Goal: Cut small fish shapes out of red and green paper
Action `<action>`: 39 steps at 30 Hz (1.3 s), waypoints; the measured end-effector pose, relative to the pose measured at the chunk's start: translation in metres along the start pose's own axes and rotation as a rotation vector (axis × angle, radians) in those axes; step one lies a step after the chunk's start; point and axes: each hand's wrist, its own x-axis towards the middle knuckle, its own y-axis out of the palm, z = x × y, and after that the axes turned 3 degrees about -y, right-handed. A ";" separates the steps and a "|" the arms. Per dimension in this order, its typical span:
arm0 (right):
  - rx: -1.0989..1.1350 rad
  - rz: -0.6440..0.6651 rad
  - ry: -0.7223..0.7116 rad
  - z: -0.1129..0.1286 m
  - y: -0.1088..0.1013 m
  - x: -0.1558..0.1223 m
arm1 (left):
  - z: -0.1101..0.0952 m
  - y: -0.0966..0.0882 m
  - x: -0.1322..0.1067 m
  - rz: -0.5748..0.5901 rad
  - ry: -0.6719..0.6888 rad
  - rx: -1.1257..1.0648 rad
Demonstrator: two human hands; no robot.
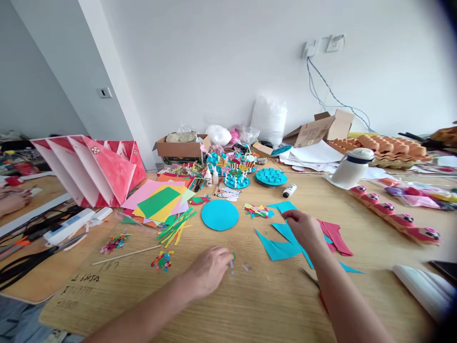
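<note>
My left hand [210, 269] is low over the wooden table, its fingertips pinched together at a small green paper piece [233, 257]. Thin purple paper strips [244, 267] lie just beside it. My right hand [305, 229] reaches forward with its fingers curled closed at the edge of a blue paper scrap [284, 206]. More blue offcuts [276, 247] and red paper scraps [337, 238] lie around that wrist. Under the right forearm rests a pair of scissors [311, 277], partly hidden. A blue paper disc [220, 215] lies flat beyond my left hand.
Coloured paper sheets [159, 202], green and yellow strips [175, 226] and a stick [124, 256] lie left. Glue bottles [208, 177] and decorated blue discs [270, 176] stand behind. A white cup-like craft [353, 167], egg trays [378, 147] and a red carton row [396, 214] are right.
</note>
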 end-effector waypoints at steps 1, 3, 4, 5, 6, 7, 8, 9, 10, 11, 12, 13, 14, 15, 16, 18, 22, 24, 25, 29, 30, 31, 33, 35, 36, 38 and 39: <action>-0.019 0.067 -0.014 -0.002 -0.001 -0.001 | 0.001 0.001 -0.005 -0.010 -0.019 -0.041; -0.057 0.185 -0.056 -0.003 0.002 -0.004 | 0.005 0.005 -0.013 -0.067 -0.058 -0.099; -0.076 0.230 -0.079 -0.002 0.003 -0.007 | 0.007 0.006 -0.016 -0.102 -0.085 -0.119; -0.093 0.265 -0.101 0.000 0.005 -0.011 | 0.010 0.008 -0.019 -0.136 -0.111 -0.134; -0.107 0.294 -0.124 0.003 0.007 -0.015 | 0.012 0.010 -0.021 -0.162 -0.135 -0.145; -0.117 0.318 -0.149 0.007 0.008 -0.020 | 0.013 0.012 -0.023 -0.178 -0.152 -0.153; -0.122 0.339 -0.178 0.013 0.009 -0.025 | 0.015 0.014 -0.025 -0.187 -0.164 -0.158; -0.121 0.357 -0.213 0.019 0.009 -0.030 | 0.015 0.016 -0.027 -0.190 -0.171 -0.162; -0.115 0.372 -0.249 0.025 0.009 -0.036 | 0.015 0.017 -0.029 -0.191 -0.176 -0.167; -0.102 0.387 -0.289 0.032 0.009 -0.043 | 0.015 0.019 -0.030 -0.189 -0.183 -0.175; -0.090 0.400 -0.318 0.039 0.010 -0.049 | 0.015 0.020 -0.032 -0.184 -0.188 -0.185; -0.081 0.408 -0.346 0.046 0.012 -0.056 | 0.015 0.021 -0.033 -0.177 -0.194 -0.197; -0.072 0.417 -0.369 0.052 0.014 -0.062 | 0.015 0.022 -0.034 -0.172 -0.198 -0.208; -0.064 0.425 -0.388 0.056 0.017 -0.069 | 0.015 0.022 -0.035 -0.171 -0.201 -0.218; -0.061 0.431 -0.398 0.061 0.021 -0.074 | 0.016 0.022 -0.036 -0.175 -0.204 -0.223; -0.064 0.432 -0.404 0.066 0.028 -0.083 | 0.018 0.020 -0.037 -0.194 -0.208 -0.223; -0.109 0.409 -0.357 0.074 0.040 -0.091 | 0.023 0.018 -0.039 -0.220 -0.218 -0.214; -0.141 0.409 -0.327 0.078 0.043 -0.093 | 0.024 0.020 -0.042 -0.218 -0.220 -0.214; -0.158 0.412 -0.314 0.079 0.044 -0.093 | 0.024 0.021 -0.044 -0.215 -0.220 -0.216; -0.204 0.421 -0.276 0.085 0.047 -0.095 | 0.025 0.024 -0.055 -0.209 -0.237 -0.232; -0.203 0.421 -0.272 0.086 0.048 -0.095 | 0.024 0.024 -0.059 -0.211 -0.240 -0.238; -0.196 0.419 -0.271 0.087 0.049 -0.095 | 0.023 0.024 -0.062 -0.214 -0.242 -0.246; -0.166 0.412 -0.278 0.088 0.051 -0.095 | 0.020 0.023 -0.070 -0.207 -0.236 -0.263; -0.127 0.408 -0.289 0.089 0.053 -0.092 | 0.015 0.023 -0.077 -0.184 -0.223 -0.279; -0.110 0.408 -0.295 0.089 0.054 -0.090 | 0.013 0.024 -0.079 -0.172 -0.215 -0.287; -0.094 0.416 -0.296 0.090 0.058 -0.084 | 0.008 0.027 -0.083 -0.140 -0.198 -0.301; -0.093 0.425 -0.291 0.090 0.059 -0.081 | 0.007 0.028 -0.084 -0.127 -0.192 -0.309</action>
